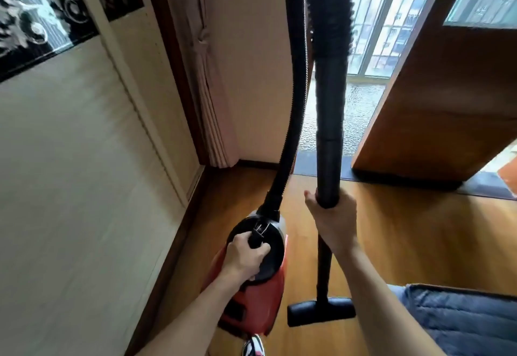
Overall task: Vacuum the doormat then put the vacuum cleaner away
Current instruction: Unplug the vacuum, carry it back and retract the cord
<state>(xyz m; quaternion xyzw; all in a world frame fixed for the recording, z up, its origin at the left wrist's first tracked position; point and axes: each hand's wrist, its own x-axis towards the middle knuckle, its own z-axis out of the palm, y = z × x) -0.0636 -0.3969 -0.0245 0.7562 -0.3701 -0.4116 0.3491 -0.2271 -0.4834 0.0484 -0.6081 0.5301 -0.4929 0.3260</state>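
Note:
A red vacuum cleaner body (257, 299) with a black round lid hangs low at the centre, near the wall. My left hand (244, 256) grips its black carry handle. A ribbed black hose (293, 104) rises from the body and loops out of the top of the view. My right hand (334, 216) grips the black wand (330, 132), held upright. The black floor nozzle (321, 311) sits at the wand's lower end, just above or on the wooden floor. No doormat is in view.
A pale wall panel (84, 188) runs along the left, with a tied curtain (207, 90) in the corner. A wooden door (436, 104) stands open to a balcony on the right. A dark quilted item (461, 319) lies at the bottom right. My shoe (253, 346) shows below.

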